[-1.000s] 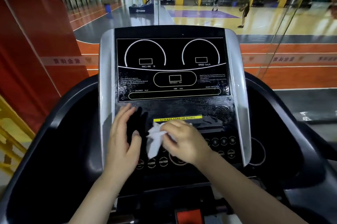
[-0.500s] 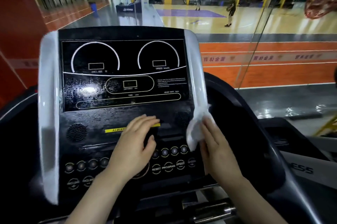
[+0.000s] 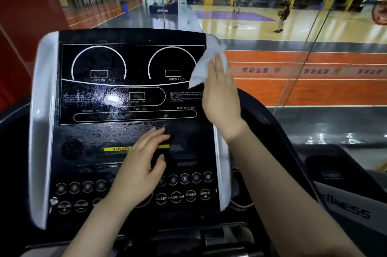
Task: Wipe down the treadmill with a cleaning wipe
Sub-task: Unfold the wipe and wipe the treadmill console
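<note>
The treadmill console point(image 3: 129, 114) fills the middle of the view: a black glossy panel with dials, buttons and silver side trims. A white cleaning wipe point(image 3: 204, 67) lies against the upper part of the right silver trim point(image 3: 219, 173). My right hand point(image 3: 222, 97) presses the wipe there with straight fingers. My left hand point(image 3: 142, 164) rests flat on the lower black panel, over the yellow label point(image 3: 117, 149) and above the button rows. The panel surface looks wet and streaky.
Black handrails point(image 3: 278, 131) curve round both sides of the console. A glass wall stands right behind it, with a basketball court and a person point(image 3: 283, 14) far beyond. Another machine's grey cover point(image 3: 345, 208) is at the lower right.
My right hand has slid the wipe from the panel's middle to the right trim and then up along it to the top. My left hand stayed flat on the panel.
</note>
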Available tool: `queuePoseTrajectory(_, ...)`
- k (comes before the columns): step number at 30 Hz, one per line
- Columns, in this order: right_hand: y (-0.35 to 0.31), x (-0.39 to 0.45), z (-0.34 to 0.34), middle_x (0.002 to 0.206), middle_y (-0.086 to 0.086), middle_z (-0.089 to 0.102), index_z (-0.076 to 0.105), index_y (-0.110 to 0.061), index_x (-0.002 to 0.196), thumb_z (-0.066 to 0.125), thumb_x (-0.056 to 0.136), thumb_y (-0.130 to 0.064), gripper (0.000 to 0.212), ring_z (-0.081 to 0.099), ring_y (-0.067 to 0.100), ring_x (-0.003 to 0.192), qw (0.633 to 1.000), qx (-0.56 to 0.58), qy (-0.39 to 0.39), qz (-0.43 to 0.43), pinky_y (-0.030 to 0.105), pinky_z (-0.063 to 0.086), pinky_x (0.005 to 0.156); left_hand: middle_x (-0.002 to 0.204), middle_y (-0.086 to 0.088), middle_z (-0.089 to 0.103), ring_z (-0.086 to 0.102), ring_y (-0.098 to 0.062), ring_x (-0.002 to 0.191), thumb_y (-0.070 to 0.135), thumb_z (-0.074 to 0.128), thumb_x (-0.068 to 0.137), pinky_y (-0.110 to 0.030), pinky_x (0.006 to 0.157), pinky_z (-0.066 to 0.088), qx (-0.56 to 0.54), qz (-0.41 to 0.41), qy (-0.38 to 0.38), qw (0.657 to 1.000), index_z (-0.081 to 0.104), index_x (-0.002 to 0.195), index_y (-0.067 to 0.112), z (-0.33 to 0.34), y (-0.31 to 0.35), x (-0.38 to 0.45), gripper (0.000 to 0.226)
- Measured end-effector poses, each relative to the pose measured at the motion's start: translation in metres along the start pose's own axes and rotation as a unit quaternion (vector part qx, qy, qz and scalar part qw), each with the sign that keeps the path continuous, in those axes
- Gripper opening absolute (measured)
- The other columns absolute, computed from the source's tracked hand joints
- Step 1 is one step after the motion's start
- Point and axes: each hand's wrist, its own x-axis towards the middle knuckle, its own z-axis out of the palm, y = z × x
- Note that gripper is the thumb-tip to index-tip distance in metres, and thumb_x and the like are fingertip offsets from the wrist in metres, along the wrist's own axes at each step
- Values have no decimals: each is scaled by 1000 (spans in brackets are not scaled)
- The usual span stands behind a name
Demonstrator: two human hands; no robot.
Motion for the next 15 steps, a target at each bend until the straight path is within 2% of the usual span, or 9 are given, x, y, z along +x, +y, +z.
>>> queuePoseTrajectory(3, 3, -105, 6, 161, 9, 23, 32, -3, 150, 45, 95, -8, 57, 12, 38, 148, 999, -11, -7, -33, 47, 19, 120, 149, 30, 31, 15, 10, 145, 19, 52, 98, -15, 113, 11, 0, 4, -8, 1000, 47, 139, 34, 0, -4, -4, 44)
queuePoseTrajectory(6, 18, -197, -2, 160, 0, 26, 36, -9, 150, 45, 93, -12, 57, 16, 26, 150, 992, -54, -85, -77, 48, 12, 121, 148, 28, 34, 16, 9, 145, 19, 51, 98, -7, 112, 8, -6, 8, -13, 1000, 49, 138, 33, -4, -7, -9, 43)
queuePoseTrajectory(10, 51, -247, -17, 152, -2, 41, 53, -14, 139, 46, 88, -18, 52, 28, 18, 145, 957, -94, -164, -220, 44, 12, 121, 149, 21, 40, 21, 2, 146, 37, 38, 92, -21, 122, 6, 9, 20, -14, 1000, 52, 135, 32, -12, -18, -19, 46)
queuePoseTrajectory(15, 43, -225, -12, 156, 2, 34, 37, -12, 150, 48, 85, -18, 66, 22, 21, 147, 909, -135, -208, -336, 43, 8, 121, 148, 17, 44, 25, -3, 146, 29, 44, 92, -41, 123, 17, -13, -1, 27, 1000, 54, 133, 30, -22, -33, -33, 42)
